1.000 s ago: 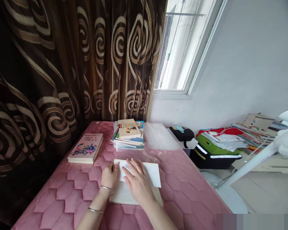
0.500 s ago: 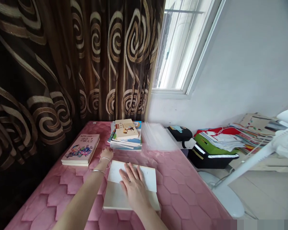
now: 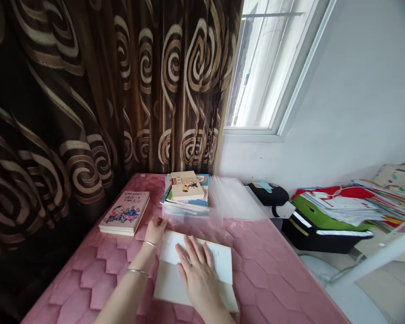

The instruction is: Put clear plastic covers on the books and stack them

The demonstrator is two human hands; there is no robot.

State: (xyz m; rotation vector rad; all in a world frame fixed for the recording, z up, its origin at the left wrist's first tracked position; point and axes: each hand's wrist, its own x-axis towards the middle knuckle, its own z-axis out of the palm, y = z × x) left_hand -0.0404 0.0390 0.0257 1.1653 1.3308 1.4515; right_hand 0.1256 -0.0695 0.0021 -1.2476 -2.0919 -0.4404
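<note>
An open book (image 3: 173, 281) lies on the pink quilted surface, with a white page (image 3: 222, 265) across its upper part. My right hand (image 3: 199, 274) rests flat on the book, fingers spread. At the book's upper left corner, my left hand (image 3: 156, 230) is closed, its fingers pinching the edge of a clear plastic sheet (image 3: 189, 219). The sheet stands partly raised beyond the book, in front of a stack of books. Its lower part is hard to make out against the pink. Two bangles circle my left wrist and forearm.
Two pink-covered books (image 3: 123, 213) lie stacked at the left. A cream book (image 3: 188, 185) tops the far stack, beside more clear plastic sheets (image 3: 238, 198). A dark curtain (image 3: 148, 90) hangs behind. Right of the pink surface (image 3: 266, 279) are a black-and-green box (image 3: 324, 231) and a white fan stand (image 3: 367, 265).
My left hand has drawn slightly nearer the book, and the clear sheet's edge has lifted. My right hand stays flat on the book. The view has shifted a little left.
</note>
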